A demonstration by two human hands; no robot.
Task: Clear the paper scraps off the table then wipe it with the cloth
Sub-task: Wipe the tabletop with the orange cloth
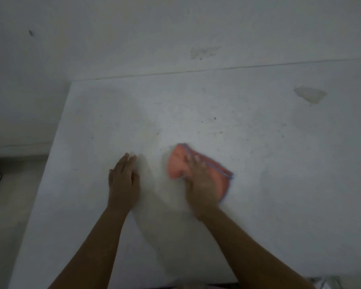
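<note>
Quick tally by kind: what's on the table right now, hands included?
Hands: 2, left hand flat on the table, right hand pressing the cloth
Cloths: 1, pink cloth
Paper scraps: 0 clearly visible; a pale patch far right is too blurred to tell
Total: 3

Soft pink cloth (176, 163) with stitched blue edging lies on matt, speckled white table (258, 163).
</note>
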